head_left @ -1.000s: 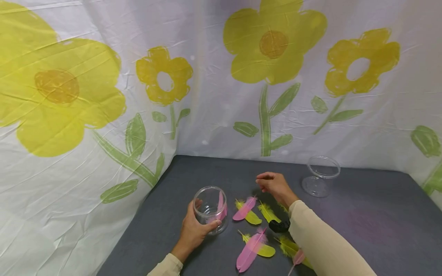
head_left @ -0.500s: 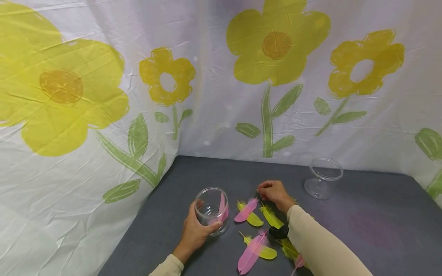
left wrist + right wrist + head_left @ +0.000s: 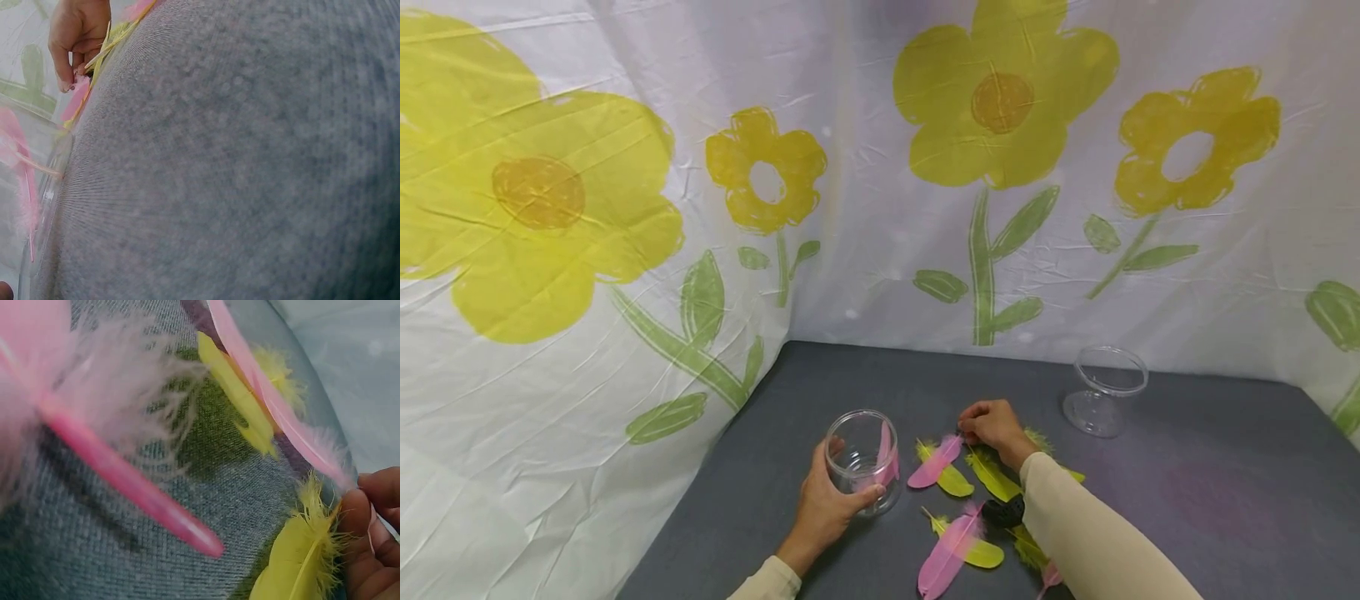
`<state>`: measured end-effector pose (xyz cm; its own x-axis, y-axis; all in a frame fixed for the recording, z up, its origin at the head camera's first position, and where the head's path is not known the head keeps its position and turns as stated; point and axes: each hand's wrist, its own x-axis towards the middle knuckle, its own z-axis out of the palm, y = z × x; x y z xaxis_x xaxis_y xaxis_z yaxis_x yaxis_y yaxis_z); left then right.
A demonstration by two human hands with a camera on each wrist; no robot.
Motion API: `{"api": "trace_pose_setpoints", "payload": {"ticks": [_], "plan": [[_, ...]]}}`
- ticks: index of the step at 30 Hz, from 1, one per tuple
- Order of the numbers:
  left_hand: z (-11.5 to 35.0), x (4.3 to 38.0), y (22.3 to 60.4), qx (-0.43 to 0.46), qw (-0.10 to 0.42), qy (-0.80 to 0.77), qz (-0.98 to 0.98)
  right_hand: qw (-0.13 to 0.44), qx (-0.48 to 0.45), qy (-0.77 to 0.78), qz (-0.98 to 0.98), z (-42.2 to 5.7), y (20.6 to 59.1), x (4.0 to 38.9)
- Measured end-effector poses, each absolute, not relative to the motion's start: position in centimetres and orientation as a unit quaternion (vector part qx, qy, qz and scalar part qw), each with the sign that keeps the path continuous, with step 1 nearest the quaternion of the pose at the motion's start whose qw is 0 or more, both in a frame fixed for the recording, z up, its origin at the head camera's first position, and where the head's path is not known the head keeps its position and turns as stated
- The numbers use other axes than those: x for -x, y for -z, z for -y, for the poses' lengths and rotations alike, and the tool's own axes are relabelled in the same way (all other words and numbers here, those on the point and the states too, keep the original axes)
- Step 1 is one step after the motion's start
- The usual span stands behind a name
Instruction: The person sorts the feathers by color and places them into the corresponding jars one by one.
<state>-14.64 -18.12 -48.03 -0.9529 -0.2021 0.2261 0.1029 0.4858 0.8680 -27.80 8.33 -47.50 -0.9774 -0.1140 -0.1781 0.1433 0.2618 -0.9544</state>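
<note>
Where fingers [image 3: 382,486] curl, hand [image 3: 996,428] (right) pinches feather [image 3: 265,394]

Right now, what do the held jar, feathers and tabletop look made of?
Held jar: clear, glossy glass or plastic; transparency and rim highlights don't settle which.
Feathers: fluffy at one end, probably real, dyed; shafts and loose barbs show.
Tabletop: matte, likely fabric; weave shows in both wrist views.

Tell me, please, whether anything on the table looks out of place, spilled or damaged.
Nothing looks plainly spilled or broken. The one oddity is a faint pinkish patch on the gray table, right of the right sleeve; I cannot tell whether it is a stain or coloured light. Some feathers lie loosely crossed.
</note>
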Motion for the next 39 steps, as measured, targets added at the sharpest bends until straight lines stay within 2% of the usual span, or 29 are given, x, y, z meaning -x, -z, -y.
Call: {"api": "trace_pose_setpoints", "payload": {"ticks": [8, 16, 23, 33, 39], "plan": [[18.1, 14.6, 48.1, -0.027, 0.155, 0.509, 0.846, 0.091, -0.008, 0.640, -0.763, -8.9, 46.5, 27.9], [18.2, 14.7, 48.3, -0.006, 0.179, 0.509, 0.842, 0.069, 0.005, 0.668, -0.741, -10.3, 42.7, 27.5], [18.2, 14.6, 48.1, -0.015, 0.168, 0.513, 0.841, 0.056, 0.026, 0.696, -0.715, -10.3, 39.1, 27.0], [18.1, 14.6, 48.0, -0.025, 0.148, 0.513, 0.845, 0.025, 0.068, 0.733, -0.676, -7.3, 34.0, 24.9], [18.2, 14.6, 48.0, -0.025, 0.147, 0.514, 0.845, -0.017, 0.106, 0.726, -0.680, -4.9, 32.8, 23.9]]}}
